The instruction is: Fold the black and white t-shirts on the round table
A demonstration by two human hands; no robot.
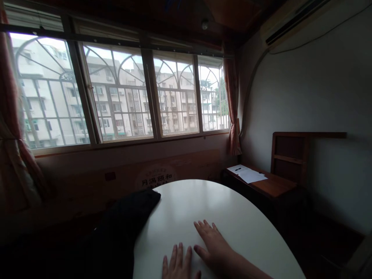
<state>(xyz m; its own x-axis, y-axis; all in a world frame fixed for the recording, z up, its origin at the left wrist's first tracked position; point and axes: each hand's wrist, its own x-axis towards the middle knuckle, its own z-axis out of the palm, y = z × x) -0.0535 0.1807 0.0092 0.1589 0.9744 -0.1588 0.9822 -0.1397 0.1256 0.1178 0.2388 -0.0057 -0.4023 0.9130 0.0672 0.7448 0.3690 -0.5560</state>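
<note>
Both of my hands rest on a white, round-edged table [232,209]. My left hand [178,263] lies palm down at the bottom of the view with its fingers spread, its wrist cut off by the frame. A little farther forward and to the right, my right hand [213,244] is also palm down, fingers stretched out and thumb apart. Neither hand holds anything. Over the table's left edge hangs a dark cloth or garment [139,205]; its lower part fades into shadow.
A low wooden bench or table [276,186] stands at the right wall, with white papers [250,174] and a small dark item on it. Behind it is a wooden frame [290,159]. Barred windows [119,93] with tied curtains [232,104] line the far wall.
</note>
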